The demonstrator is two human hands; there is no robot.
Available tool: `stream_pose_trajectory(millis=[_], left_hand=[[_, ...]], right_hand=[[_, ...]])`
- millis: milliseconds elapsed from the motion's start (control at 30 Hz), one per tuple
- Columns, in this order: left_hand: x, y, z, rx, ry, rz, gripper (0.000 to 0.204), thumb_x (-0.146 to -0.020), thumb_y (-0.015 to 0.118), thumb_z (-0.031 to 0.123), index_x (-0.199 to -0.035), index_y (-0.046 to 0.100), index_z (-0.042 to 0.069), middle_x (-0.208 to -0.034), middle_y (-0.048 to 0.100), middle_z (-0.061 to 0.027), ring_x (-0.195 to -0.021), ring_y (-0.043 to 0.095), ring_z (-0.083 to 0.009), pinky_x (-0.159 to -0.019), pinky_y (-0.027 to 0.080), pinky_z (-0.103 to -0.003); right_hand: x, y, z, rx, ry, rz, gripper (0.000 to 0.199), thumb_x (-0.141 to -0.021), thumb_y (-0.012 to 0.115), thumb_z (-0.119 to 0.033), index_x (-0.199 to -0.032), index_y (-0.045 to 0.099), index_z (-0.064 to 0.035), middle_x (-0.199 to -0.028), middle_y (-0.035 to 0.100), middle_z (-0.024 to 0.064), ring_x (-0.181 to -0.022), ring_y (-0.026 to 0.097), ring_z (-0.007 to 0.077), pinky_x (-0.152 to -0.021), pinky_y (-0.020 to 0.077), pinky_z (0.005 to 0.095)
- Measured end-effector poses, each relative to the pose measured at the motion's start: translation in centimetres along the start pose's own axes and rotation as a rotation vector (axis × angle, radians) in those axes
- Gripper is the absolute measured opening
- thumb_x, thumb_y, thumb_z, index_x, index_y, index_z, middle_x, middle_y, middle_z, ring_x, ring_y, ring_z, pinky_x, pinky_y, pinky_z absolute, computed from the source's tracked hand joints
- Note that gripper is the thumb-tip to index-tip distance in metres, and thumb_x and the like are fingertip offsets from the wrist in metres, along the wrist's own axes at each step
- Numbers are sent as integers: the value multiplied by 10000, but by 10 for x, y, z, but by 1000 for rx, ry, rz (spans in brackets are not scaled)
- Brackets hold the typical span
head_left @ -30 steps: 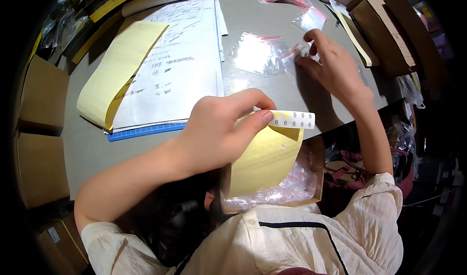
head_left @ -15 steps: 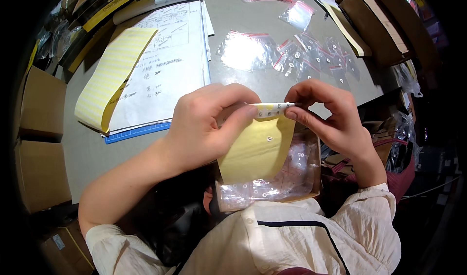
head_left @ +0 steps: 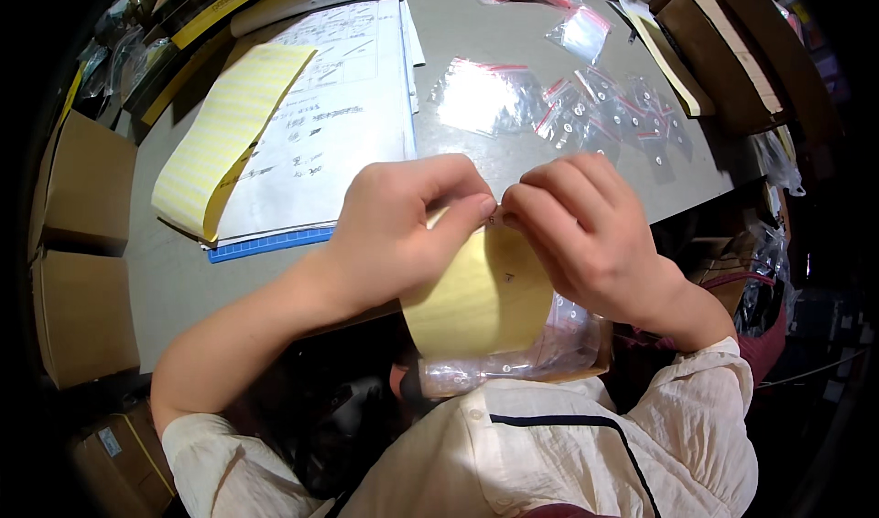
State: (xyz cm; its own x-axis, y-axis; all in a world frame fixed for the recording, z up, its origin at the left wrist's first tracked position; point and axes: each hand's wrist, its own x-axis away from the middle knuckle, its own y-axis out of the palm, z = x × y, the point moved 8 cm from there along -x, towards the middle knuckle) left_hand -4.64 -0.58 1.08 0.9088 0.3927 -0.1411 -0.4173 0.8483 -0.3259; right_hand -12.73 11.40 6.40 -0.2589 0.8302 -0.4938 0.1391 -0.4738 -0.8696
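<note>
Both hands meet over the desk's (head_left: 549, 42) near edge: left hand (head_left: 403, 229) and right hand (head_left: 586, 234) fingers pinched on the yellow sheet's (head_left: 481, 303) top edge. Likely peeling a label; next needs a firm fingertip grip.

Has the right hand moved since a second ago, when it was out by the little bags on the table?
Yes. The right hand has come back from the small bags toward the body, meeting the left hand over the yellow sheet.

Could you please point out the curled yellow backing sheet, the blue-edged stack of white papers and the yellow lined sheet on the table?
Curled yellow backing sheet (head_left: 481, 303), head view, on its bare middle.
Blue-edged stack of white papers (head_left: 343, 124), head view, on the top page.
Yellow lined sheet (head_left: 229, 133), head view, on its centre.
</note>
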Motion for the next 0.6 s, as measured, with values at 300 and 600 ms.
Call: stream_pose_trajectory(millis=[300, 600], left_hand=[[-12, -9, -19, 161, -188, -7, 150, -948, 701, 113, -923, 722, -34, -775, 699, -49, -746, 623, -80, -686, 507, -268], [-10, -7, -7, -2, -132, -32, 149, -980, 715, 109, -971, 724, -39, -848, 719, -39, -813, 640, -73, -744, 523, -247]], right_hand=[[-10, -13, 4, -163, -188, -52, 229, -808, 736, -68, -1010, 702, 35, -954, 670, 117, -842, 661, 257, -769, 556, 357], [-23, 55, 176, -486, 558, -421, 169, -975, 725, -120, -1024, 674, 33, -879, 679, 47, -797, 605, 110, -751, 517, 272]])
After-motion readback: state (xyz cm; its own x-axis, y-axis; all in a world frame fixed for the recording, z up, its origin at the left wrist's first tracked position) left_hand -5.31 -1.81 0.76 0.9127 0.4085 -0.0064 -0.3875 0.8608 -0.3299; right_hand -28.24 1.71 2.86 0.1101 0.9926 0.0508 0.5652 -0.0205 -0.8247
